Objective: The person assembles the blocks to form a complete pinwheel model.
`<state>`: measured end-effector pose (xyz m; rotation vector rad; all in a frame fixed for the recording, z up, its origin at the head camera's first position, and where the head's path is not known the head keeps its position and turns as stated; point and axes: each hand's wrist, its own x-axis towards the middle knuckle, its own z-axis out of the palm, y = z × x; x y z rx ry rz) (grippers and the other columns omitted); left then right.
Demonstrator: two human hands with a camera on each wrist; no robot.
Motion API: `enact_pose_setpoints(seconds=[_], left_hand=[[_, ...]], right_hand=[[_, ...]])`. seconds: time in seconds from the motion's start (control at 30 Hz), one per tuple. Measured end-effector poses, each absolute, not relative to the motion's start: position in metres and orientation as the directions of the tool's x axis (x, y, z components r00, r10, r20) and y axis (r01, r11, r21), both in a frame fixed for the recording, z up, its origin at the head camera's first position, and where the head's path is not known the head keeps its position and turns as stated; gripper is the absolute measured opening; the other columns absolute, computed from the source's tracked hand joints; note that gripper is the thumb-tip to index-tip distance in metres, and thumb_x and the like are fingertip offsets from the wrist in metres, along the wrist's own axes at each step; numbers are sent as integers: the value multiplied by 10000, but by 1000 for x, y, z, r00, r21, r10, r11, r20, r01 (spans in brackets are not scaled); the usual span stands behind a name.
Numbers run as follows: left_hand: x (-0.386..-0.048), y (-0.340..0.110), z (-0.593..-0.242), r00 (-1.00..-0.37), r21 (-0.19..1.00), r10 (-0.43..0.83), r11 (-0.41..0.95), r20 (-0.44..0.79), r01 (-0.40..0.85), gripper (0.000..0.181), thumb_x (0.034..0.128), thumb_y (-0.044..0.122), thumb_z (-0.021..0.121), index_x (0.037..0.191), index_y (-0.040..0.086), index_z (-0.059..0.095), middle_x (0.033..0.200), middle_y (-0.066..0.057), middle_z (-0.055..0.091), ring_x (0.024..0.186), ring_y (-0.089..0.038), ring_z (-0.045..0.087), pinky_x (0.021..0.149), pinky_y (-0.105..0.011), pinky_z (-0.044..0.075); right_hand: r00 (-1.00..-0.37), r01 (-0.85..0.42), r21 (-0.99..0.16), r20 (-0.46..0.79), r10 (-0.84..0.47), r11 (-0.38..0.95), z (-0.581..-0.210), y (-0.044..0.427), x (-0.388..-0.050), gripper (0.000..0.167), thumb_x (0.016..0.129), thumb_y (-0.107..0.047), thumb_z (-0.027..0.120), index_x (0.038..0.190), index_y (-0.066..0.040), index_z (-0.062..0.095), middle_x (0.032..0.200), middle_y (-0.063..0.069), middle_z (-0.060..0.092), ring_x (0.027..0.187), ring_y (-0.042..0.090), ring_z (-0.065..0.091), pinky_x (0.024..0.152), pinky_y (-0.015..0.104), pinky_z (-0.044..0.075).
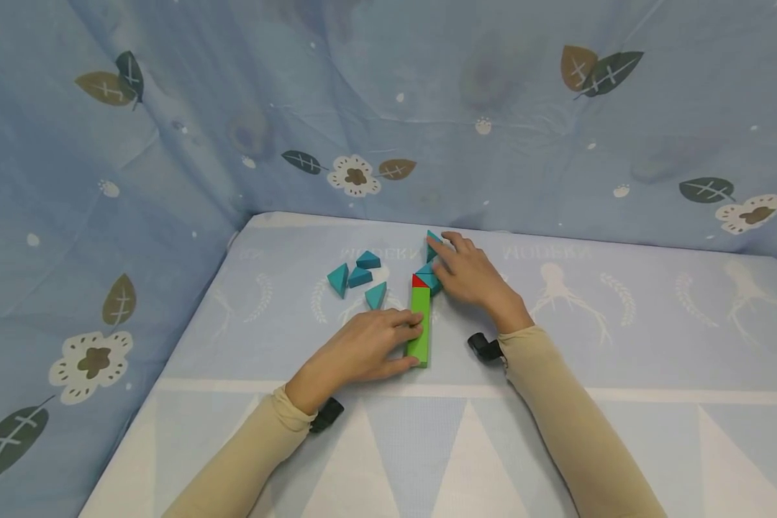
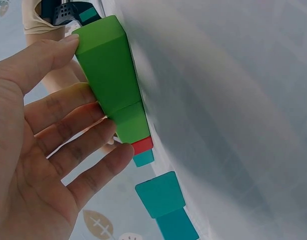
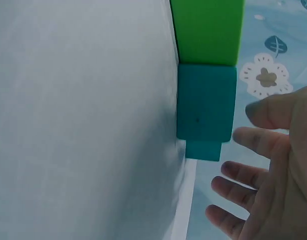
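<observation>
Two green blocks point(image 1: 419, 327) lie end to end on the table in one line, their seam visible in the left wrist view. A red triangular block point(image 1: 419, 281) sits at their far end, beside teal triangular blocks point(image 1: 425, 271). My left hand point(image 1: 378, 344) touches the left side of the green row with fairly straight fingers, thumb at the near end. On the other side, my right hand point(image 1: 469, 273) is by the teal blocks, its fingers loosely spread. One fingertip partly covers the farthest teal triangle point(image 1: 431, 248); whether it touches cannot be told.
Several loose teal triangular blocks point(image 1: 375, 296) lie left of the row. A patterned blue cloth point(image 1: 479, 165) rises behind the table and along its left side. Black wrist cameras point(image 1: 484, 347) hang under both sleeves, close to the tabletop.
</observation>
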<state>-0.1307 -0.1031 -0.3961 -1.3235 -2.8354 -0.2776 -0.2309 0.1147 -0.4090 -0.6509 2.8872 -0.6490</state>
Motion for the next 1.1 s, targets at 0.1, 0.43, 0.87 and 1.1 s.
enact_pose_setpoints(seconds=[0.1,0.43,0.87,1.1], left_hand=[[-131,-103,-396,-644,157,761,629,74,762,473,888,428,701,1239,111,693,1344,-4,614,1226,-170,589,997,-324,503],[-132,-103,-394,-647,155,759,631,77,760,478,889,433,699,1242,110,691,1347,-1,611,1223,-172,591,995,-323,505],[-133,-103,-393,-646,162,759,630,77,759,472,894,422,696,1244,105,689,1353,-6,608,1224,-179,593,993,-329,507],[-133,-103,-394,-642,165,763,625,73,763,470,895,422,695,1239,101,691,1351,-14,610,1220,-183,596,993,-334,508]], right_hand=[[-897,-390,-435,-21,-442,812,-407,117,-231,519,1043,-286,400,1532,-122,345,1568,162,282,1433,370,286,1139,567,274],[-862,-456,-418,-13,-507,786,-407,112,-231,515,1040,-310,443,1513,-115,384,1524,155,352,1402,356,339,1141,570,278],[-835,-483,-413,-47,-548,772,-402,109,-229,523,1040,-291,452,1522,-109,364,1601,153,253,1463,377,255,1169,585,234],[-819,-494,-431,-58,-570,755,-398,115,-228,477,1044,-258,449,1498,-117,413,1595,122,280,1464,370,253,1164,593,235]])
